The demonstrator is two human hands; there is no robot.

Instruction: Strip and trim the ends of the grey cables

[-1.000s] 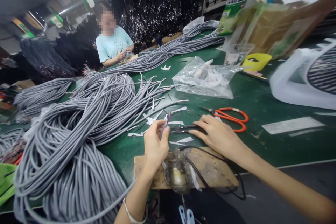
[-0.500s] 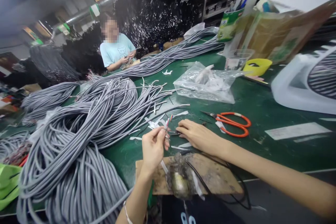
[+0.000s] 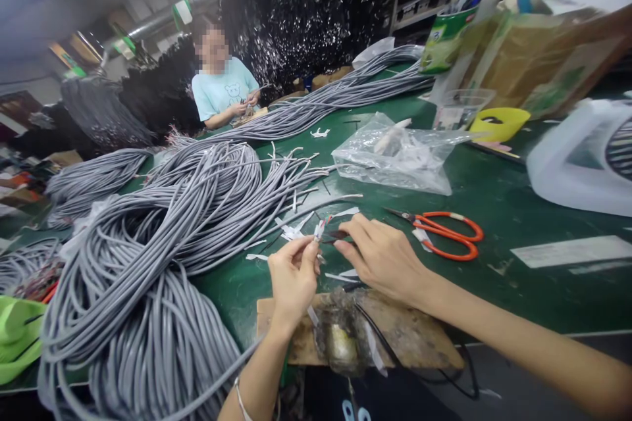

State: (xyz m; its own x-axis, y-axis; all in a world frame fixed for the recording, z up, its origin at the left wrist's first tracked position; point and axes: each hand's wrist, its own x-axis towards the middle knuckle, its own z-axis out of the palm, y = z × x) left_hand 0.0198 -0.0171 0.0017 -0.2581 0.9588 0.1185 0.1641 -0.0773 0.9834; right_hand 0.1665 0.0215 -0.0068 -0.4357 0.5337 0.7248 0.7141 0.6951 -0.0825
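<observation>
My left hand [image 3: 293, 279] is closed, thumb against fingers, around the stripped end of a grey cable. Short red and white wires [image 3: 320, 229] stick up from that pinch. Just to the right, my right hand [image 3: 388, 256] is closed on a slim dark metal tool [image 3: 336, 235], whose tip lies close to the wires. Its exact kind is too small to make out. White paper-like strips [image 3: 292, 230] lie scattered beyond my left hand. Orange-handled scissors [image 3: 451, 233] rest on the table to the right of my right hand.
Large coils of grey cable [image 3: 162, 230] cover the left side of the green table [image 3: 498, 296]. A clear plastic bag [image 3: 399, 161], yellow cup [image 3: 501, 125] and white plastic container [image 3: 567, 158] stand beyond. A stained wooden board [image 3: 415, 335] sits nearest me. A co-worker [image 3: 224, 92] sits across.
The view has shifted slightly, so the table things sit a little further right. My right hand is more arched over the dark tool, and the wires in my left hand have tilted.
</observation>
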